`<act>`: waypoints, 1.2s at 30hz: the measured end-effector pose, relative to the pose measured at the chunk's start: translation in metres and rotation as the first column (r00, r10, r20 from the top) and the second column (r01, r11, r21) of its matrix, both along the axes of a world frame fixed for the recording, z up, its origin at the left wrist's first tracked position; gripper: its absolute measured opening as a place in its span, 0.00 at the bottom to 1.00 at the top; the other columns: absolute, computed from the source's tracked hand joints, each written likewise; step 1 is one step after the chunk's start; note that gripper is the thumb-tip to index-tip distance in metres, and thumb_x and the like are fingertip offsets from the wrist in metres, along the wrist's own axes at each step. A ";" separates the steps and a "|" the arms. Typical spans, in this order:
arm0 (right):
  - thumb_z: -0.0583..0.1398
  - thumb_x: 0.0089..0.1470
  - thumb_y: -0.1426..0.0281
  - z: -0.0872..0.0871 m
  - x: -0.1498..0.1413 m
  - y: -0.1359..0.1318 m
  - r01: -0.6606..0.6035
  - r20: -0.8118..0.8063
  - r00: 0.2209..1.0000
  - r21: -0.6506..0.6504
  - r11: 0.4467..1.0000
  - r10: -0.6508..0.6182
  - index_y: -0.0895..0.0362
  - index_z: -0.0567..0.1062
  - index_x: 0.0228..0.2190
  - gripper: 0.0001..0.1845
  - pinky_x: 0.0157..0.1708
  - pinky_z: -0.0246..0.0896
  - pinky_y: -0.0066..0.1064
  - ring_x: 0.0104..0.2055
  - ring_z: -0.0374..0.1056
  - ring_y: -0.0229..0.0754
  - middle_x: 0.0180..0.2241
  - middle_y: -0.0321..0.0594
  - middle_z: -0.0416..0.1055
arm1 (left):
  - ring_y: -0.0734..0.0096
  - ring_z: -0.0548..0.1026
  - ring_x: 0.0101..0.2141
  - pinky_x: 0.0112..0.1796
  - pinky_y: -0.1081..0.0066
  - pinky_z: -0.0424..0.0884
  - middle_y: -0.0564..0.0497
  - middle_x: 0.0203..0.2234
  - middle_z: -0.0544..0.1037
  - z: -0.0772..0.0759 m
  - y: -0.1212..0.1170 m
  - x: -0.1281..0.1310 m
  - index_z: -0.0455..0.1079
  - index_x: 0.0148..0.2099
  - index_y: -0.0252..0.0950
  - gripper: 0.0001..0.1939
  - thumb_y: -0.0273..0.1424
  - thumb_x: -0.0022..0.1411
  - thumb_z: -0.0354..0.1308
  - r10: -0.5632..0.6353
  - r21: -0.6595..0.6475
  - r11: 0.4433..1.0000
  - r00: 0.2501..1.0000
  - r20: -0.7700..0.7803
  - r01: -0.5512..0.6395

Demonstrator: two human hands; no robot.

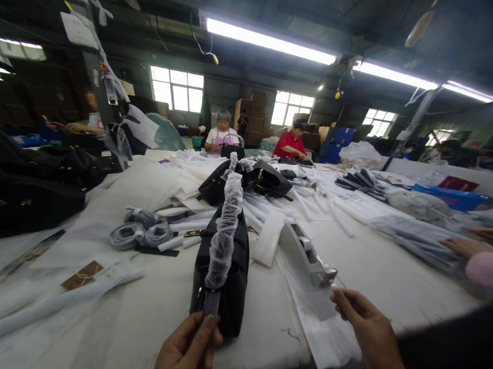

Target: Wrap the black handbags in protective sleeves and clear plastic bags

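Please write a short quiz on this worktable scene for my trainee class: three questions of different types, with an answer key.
1. Multiple choice: What does the camera wearer's left hand hold?
A) A flat brown card
B) The dark strap below the crinkled, translucent white wrap
C) A blue plastic package

2. True or false: The camera wearer's right hand is nearer to the pale grey tape dispenser than the left hand is.

3. Fill in the blank: In the picture, the grey coiled strips lie to the ____ of the black handbag with gold-coloured fittings standing in front of the wearer.

Key: 1. B; 2. True; 3. left
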State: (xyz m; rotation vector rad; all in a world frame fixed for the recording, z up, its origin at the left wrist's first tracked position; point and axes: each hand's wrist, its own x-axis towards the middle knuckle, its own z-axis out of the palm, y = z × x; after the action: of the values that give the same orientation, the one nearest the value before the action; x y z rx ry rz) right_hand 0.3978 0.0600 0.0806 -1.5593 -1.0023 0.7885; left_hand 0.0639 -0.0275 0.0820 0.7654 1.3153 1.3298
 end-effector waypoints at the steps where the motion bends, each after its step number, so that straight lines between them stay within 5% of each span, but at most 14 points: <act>1: 0.71 0.39 0.50 0.006 -0.011 -0.008 -0.068 0.039 0.997 0.024 0.997 0.067 0.56 0.80 0.29 0.24 0.30 0.68 0.29 0.30 0.69 0.42 0.26 0.39 0.76 | 0.83 0.58 0.15 0.18 0.80 0.53 0.56 0.15 0.67 0.002 0.000 0.001 0.74 0.29 0.34 0.29 0.58 0.52 0.64 0.001 0.007 1.000 1.000 -0.002 -0.001; 5: 0.68 0.46 0.51 0.031 -0.075 -0.038 -0.378 0.053 0.926 0.062 0.924 0.375 0.55 0.78 0.25 0.19 0.31 0.68 0.29 0.28 0.70 0.43 0.24 0.38 0.74 | 0.82 0.57 0.15 0.19 0.79 0.53 0.57 0.15 0.67 0.009 -0.001 0.005 0.74 0.31 0.34 0.27 0.56 0.55 0.63 0.004 0.021 1.000 1.000 0.019 -0.004; 9: 0.65 0.51 0.52 0.051 -0.141 -0.053 -0.650 -0.007 0.758 0.072 0.757 0.652 0.54 0.76 0.23 0.19 0.30 0.65 0.28 0.26 0.68 0.41 0.21 0.36 0.71 | 0.81 0.58 0.16 0.18 0.78 0.53 0.56 0.17 0.69 0.010 -0.002 0.004 0.73 0.32 0.33 0.27 0.56 0.56 0.63 -0.028 0.054 0.998 0.999 0.043 0.025; 11: 0.65 0.52 0.52 0.055 -0.165 -0.052 -0.718 0.020 0.696 0.068 0.693 0.718 0.55 0.76 0.23 0.19 0.31 0.65 0.29 0.26 0.67 0.40 0.22 0.36 0.71 | 0.81 0.58 0.15 0.18 0.77 0.54 0.57 0.15 0.67 0.008 -0.001 0.003 0.72 0.31 0.34 0.27 0.56 0.56 0.62 -0.036 0.072 0.997 0.998 0.051 0.032; 14: 0.64 0.54 0.53 0.055 -0.187 -0.042 -0.743 0.063 0.670 0.055 0.667 0.740 0.55 0.76 0.24 0.19 0.32 0.65 0.29 0.28 0.69 0.41 0.23 0.37 0.73 | 0.80 0.58 0.15 0.18 0.77 0.54 0.58 0.15 0.66 0.004 0.000 0.001 0.71 0.32 0.34 0.27 0.56 0.57 0.61 -0.056 0.114 0.992 0.997 0.060 0.049; 23: 0.63 0.55 0.51 0.046 -0.204 -0.026 -0.671 0.284 0.701 -0.045 0.740 0.654 0.56 0.77 0.24 0.21 0.29 0.62 0.28 0.27 0.69 0.41 0.23 0.37 0.74 | 0.81 0.58 0.14 0.17 0.77 0.53 0.57 0.16 0.68 0.001 0.000 -0.001 0.69 0.31 0.34 0.30 0.59 0.57 0.59 -0.095 0.139 0.987 0.994 0.059 0.086; 30: 0.65 0.54 0.54 0.047 -0.188 -0.022 -0.806 -0.003 0.591 -0.052 0.590 0.807 0.56 0.82 0.32 0.17 0.32 0.68 0.29 0.29 0.73 0.42 0.27 0.39 0.79 | 0.82 0.54 0.12 0.16 0.77 0.48 0.60 0.11 0.60 -0.001 -0.003 -0.006 0.68 0.30 0.35 0.30 0.60 0.57 0.59 -0.174 0.113 0.981 0.972 0.155 0.158; 36: 0.66 0.53 0.54 0.040 -0.183 -0.026 -0.800 -0.046 0.600 -0.063 0.597 0.799 0.56 0.83 0.34 0.18 0.36 0.69 0.31 0.31 0.74 0.44 0.27 0.40 0.79 | 0.88 0.50 0.12 0.14 0.78 0.45 0.59 0.19 0.67 0.005 -0.008 -0.011 0.69 0.34 0.34 0.25 0.53 0.56 0.65 -0.210 0.082 0.978 0.908 0.364 0.193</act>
State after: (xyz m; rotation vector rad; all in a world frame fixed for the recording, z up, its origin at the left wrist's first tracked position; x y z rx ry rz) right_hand 0.2150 0.0345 0.1210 -1.0977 -1.7262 1.4682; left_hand 0.0532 -0.0350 0.0868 0.6230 0.8836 1.2654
